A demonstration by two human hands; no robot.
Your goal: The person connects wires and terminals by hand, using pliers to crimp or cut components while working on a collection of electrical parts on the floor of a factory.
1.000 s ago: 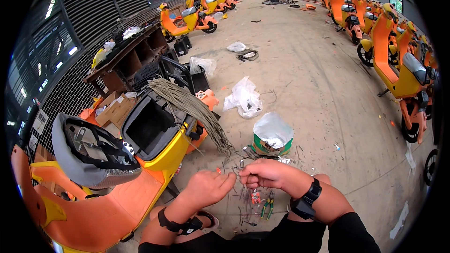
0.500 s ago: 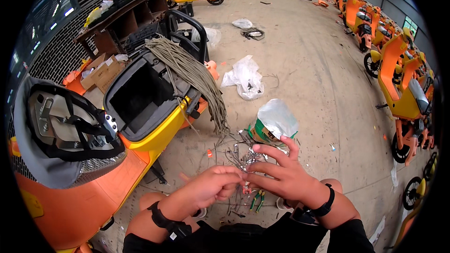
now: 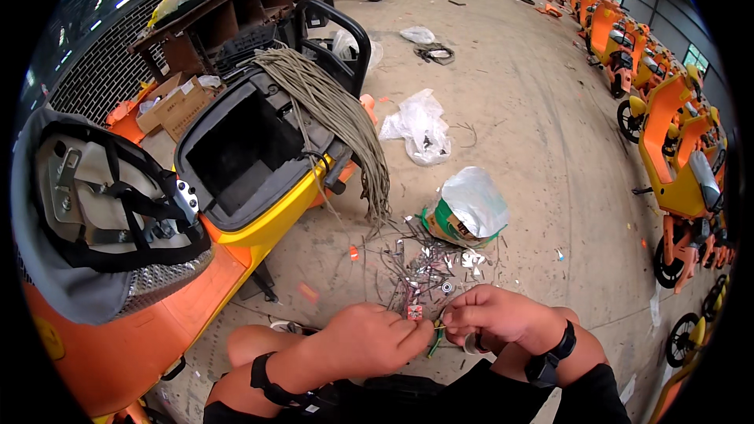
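Observation:
My left hand (image 3: 375, 339) is closed, its thumb and fingertips pinched together low in the middle of the head view. Close to its right is my right hand (image 3: 499, 316), also pinching. A thin yellowish wire (image 3: 440, 327) spans the small gap between the fingertips; its ends are hidden in the fingers. Under the hands, partly covered, green-handled pliers (image 3: 434, 345) lie on the floor. Just beyond the fingers sit a small red block-like piece (image 3: 415, 312) and a pile of cut wire scraps (image 3: 404, 271).
A green bag with a silvery lining (image 3: 473, 202) stands past the scraps. To my left is an orange-yellow scooter (image 3: 259, 247) with an open compartment, a rope bundle (image 3: 330, 114) and a grey helmet (image 3: 75, 267). A white plastic bag (image 3: 420, 126) lies farther off; scooters (image 3: 667, 153) line the right.
My right hand's spread fingers have closed into a pinch. Both hands have come lower, with the wire now showing between them. The view has shifted slightly, uncovering more of the scrap pile.

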